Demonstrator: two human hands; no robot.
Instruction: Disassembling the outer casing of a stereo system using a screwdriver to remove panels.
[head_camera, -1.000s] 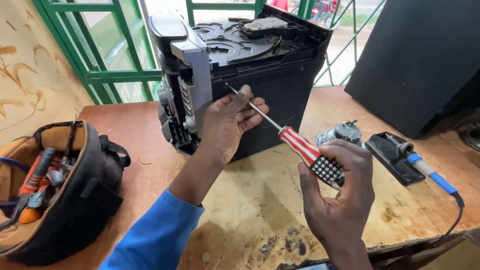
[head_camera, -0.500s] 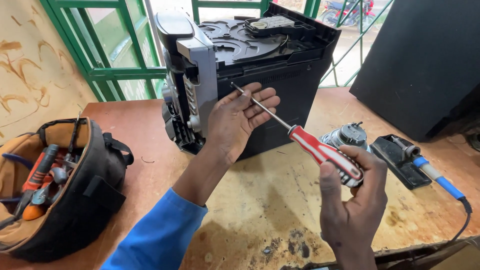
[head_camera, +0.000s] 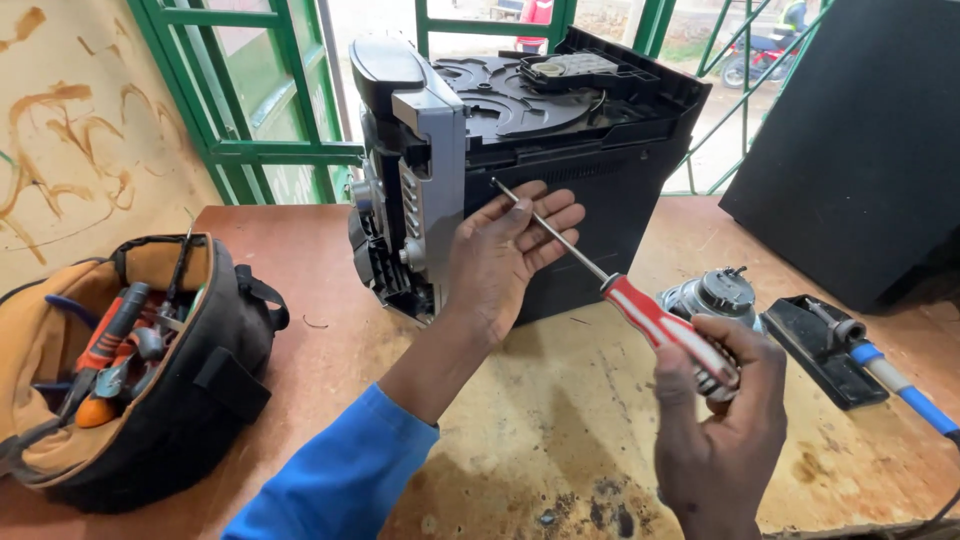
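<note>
A black stereo unit (head_camera: 590, 190) with its top cover off stands on the wooden table (head_camera: 560, 420), its grey front panel (head_camera: 425, 190) hanging partly loose on the left. My left hand (head_camera: 505, 255) lies flat against the unit's side, next to the panel. My right hand (head_camera: 715, 430) grips the red-and-white handle of a screwdriver (head_camera: 640, 310). The screwdriver's metal shaft runs up over my left fingers, and its tip is at the unit's side near the panel edge.
An open tool bag (head_camera: 120, 360) with several tools sits at the left of the table. A small motor (head_camera: 715, 295), a black soldering-iron stand (head_camera: 825, 345) and a blue-handled soldering iron (head_camera: 900, 385) lie at the right. A large black speaker (head_camera: 850, 140) stands behind them.
My right hand has shifted slightly right and up with the screwdriver. The view has drifted a little. My left hand stays on the unit.
</note>
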